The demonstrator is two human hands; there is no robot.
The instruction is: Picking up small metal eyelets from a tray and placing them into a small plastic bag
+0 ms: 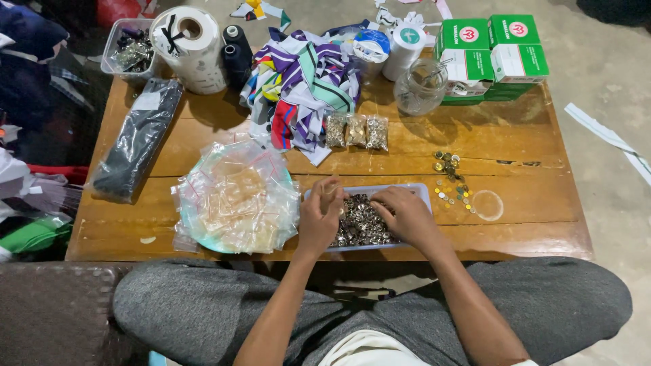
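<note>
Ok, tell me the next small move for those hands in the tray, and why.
Probably pinch a few small metal pieces with the right hand and lift them. Both hands, the left hand too, already rest in the tray, and empty small bags lie beside it.

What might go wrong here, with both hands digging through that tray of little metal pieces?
The tray sits near the table's front edge, so a push from the left hand or right hand could tip the small metal pieces into the lap. The loose pieces lying beside it might roll off. The heap of clear bags could slide too.
</note>
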